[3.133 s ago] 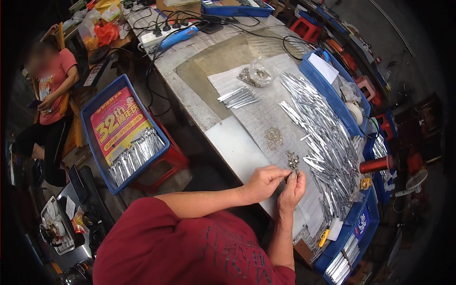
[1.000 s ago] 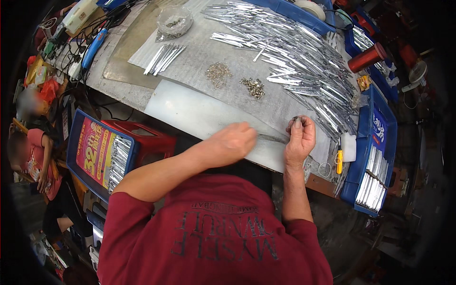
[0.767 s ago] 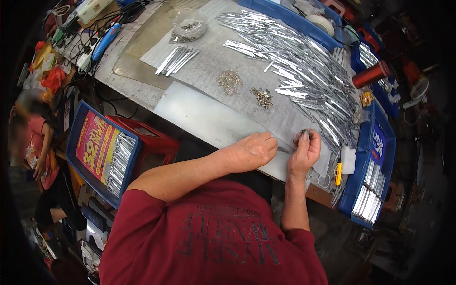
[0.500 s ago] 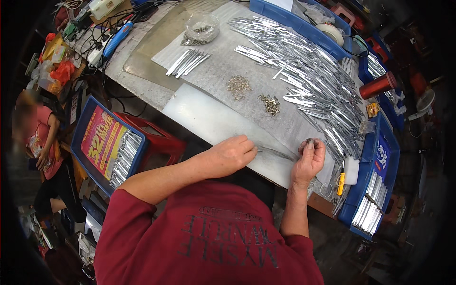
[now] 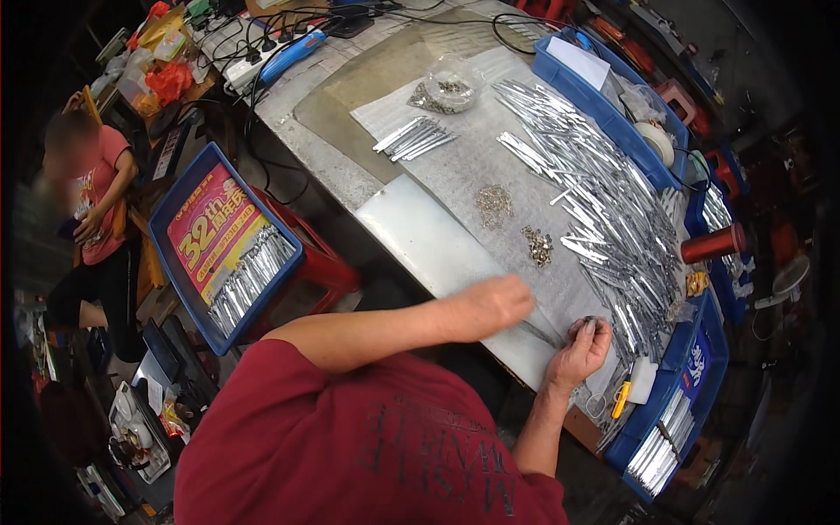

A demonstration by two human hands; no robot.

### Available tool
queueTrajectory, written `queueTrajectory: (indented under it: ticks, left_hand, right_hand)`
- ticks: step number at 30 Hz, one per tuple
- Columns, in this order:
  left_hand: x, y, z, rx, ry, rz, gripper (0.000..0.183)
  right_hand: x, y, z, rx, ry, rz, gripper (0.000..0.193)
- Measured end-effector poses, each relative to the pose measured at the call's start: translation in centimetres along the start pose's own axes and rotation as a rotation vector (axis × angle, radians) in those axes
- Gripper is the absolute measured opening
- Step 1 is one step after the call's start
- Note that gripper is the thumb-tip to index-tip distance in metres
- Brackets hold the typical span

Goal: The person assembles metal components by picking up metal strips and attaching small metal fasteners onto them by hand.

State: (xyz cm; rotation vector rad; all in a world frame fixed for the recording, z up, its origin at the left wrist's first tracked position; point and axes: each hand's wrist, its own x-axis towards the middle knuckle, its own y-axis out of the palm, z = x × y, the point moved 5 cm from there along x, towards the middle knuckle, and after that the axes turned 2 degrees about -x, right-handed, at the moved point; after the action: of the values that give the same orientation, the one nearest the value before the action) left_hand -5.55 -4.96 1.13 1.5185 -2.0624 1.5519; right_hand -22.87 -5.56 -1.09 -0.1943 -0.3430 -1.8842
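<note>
My left hand [image 5: 494, 306] is over the near edge of the white board [image 5: 420, 229], fingers curled in and blurred by motion; anything in them is hidden. To its right, my right hand [image 5: 579, 354] pinches thumb against fingers, with a small dark bit at the tips that is too small to name. Thin dark streaks show on the board between the hands. Beyond the hands lie a heap of tiny pale-gold parts [image 5: 495, 206] and a heap of small brassy pieces [image 5: 536, 248]. A large pile of slim silver metal strips [image 5: 604, 197] spreads to the right.
A smaller bunch of strips [image 5: 416, 138] lies by a clear plastic tub [image 5: 453, 80]. Near my right hand are a yellow-handled tool [image 5: 622, 398] and a white block [image 5: 642, 380]. Blue trays [image 5: 713, 350] line the right; another blue tray [image 5: 166, 197] sits left on a red stool [image 5: 331, 278]. A person [image 5: 109, 175] stands left.
The whole view has shifted, the table showing lower and farther right. My left hand has moved along the board toward my right hand, which still pinches. The person at left has raised an arm.
</note>
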Motion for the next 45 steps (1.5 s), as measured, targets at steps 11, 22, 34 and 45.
queueTrajectory:
  ticks: [11, 22, 34, 45]
  left_hand:
    - [-3.7, -12.6, 12.7, 0.297, -0.478, -0.41, 0.017]
    - [-3.1, -14.0, 17.1, 0.368, -0.566, -0.43, 0.015]
    - [-2.8, -13.6, 18.0, 0.369, -0.594, -0.416, 0.015]
    - [-2.6, -13.5, 17.6, 0.382, -0.568, -0.403, 0.018]
  right_hand:
    - [0.3, 0.8, 0.1, -0.052, -0.009, 0.022, 0.007]
    - [0.2, 1.0, 0.3, -0.089, -0.004, 0.036, 0.008]
    - [0.4, 0.6, -0.1, -0.093, -0.001, 0.053, 0.008]
    - [0.1, 0.6, 0.0, -0.107, -0.001, 0.049, 0.008]
